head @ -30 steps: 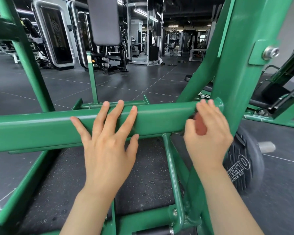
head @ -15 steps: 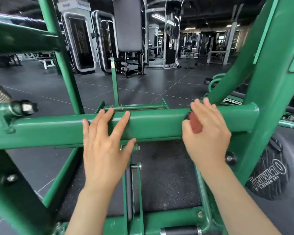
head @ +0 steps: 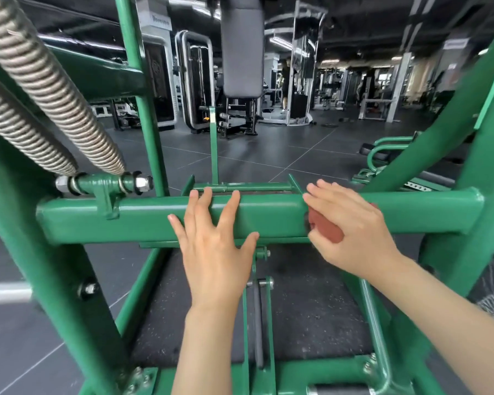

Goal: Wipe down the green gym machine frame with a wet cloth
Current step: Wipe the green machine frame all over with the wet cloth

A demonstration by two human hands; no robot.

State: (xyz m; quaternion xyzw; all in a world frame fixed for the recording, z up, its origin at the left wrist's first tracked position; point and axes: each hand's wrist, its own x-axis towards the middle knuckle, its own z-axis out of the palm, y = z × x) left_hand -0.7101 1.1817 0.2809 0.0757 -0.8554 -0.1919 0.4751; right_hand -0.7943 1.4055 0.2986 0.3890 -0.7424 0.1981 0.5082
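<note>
Dark tiled gym floor (head: 268, 155)

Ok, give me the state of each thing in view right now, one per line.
left hand: open, flat on the crossbar.
right hand: presses the cloth against the crossbar.
cloth: reddish, bunched, mostly hidden under the hand.
crossbar: horizontal, wetness can't be told.
springs: hooked to the bolted bracket.
</note>
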